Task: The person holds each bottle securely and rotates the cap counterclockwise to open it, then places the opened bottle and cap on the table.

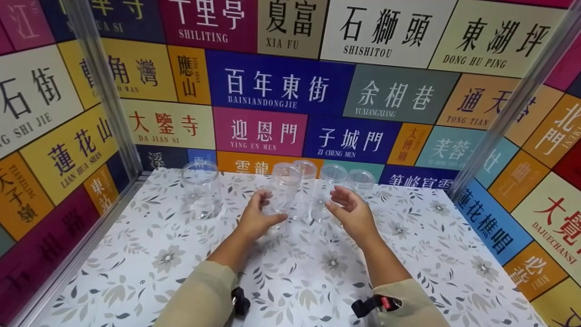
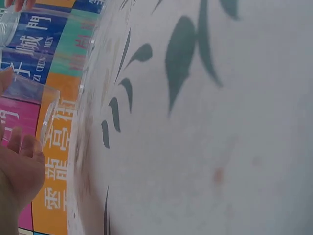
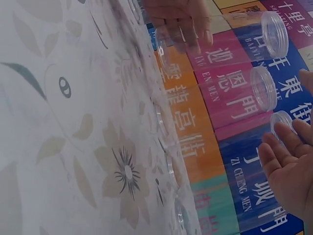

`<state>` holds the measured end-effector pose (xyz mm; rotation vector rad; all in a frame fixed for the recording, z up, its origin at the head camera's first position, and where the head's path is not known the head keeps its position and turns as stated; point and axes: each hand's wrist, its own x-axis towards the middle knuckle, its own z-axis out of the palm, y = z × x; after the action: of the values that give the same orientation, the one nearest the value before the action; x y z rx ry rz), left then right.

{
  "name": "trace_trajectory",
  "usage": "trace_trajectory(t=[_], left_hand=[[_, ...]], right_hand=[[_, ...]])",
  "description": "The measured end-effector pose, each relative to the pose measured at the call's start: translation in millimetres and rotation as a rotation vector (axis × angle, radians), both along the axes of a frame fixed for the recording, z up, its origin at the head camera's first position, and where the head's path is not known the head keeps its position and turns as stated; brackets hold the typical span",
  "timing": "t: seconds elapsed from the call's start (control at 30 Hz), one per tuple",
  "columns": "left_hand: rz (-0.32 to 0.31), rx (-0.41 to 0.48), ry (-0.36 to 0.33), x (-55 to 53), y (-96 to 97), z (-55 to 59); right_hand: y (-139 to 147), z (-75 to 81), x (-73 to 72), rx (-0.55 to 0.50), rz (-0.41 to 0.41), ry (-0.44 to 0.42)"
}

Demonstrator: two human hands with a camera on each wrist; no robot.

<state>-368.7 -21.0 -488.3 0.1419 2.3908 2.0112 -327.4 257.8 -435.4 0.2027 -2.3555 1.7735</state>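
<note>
My left hand [image 1: 258, 217] grips a clear plastic jar [image 1: 286, 179] from its left side, thumb in front and fingers around the back. In the left wrist view the jar's bottom end [image 2: 51, 115] shows between the thumb and fingers. My right hand [image 1: 356, 215] is raised with relaxed fingers, just in front of two more clear jars, one taller [image 1: 333, 175] and one at the far right [image 1: 361, 181]. The right wrist view shows its palm [image 3: 293, 178] holding nothing. Another clear jar [image 1: 306, 172] stands partly hidden behind the gripped one.
A wider clear jar [image 1: 201, 193] stands alone at the back left of the table. A leaf-patterned white cover [image 1: 299, 281] lies over the tabletop. Colourful sign-printed panels [image 1: 281, 86] rise behind, with metal posts [image 1: 115, 104] at the corners.
</note>
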Motion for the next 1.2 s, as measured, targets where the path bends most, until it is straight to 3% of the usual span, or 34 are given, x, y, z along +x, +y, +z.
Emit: trace_trajectory(t=[0.4,0.53,0.7,1.03,1.2], left_hand=[[-0.027,-0.059,0.049,18.6,13.7,4.2],[-0.033,-0.081,0.033,23.7,18.9,6.7],[-0.035,-0.089,0.037,26.5,22.9,8.4],[-0.037,-0.121,0.125,26.1,27.1,5.2],[-0.046,-0.138,0.099,28.6,27.9,7.8]], right_hand=[[-23,17.7,-0.4,-0.071,0.046,0.077],[-31,23.4,-0.7,-0.075,0.059,0.093],[-39,30.4,-1.6,-0.043,0.057,0.091],[-46,39.7,-3.6,0.058,0.009,0.128],[-46,41.9,-3.9,0.113,-0.010,0.158]])
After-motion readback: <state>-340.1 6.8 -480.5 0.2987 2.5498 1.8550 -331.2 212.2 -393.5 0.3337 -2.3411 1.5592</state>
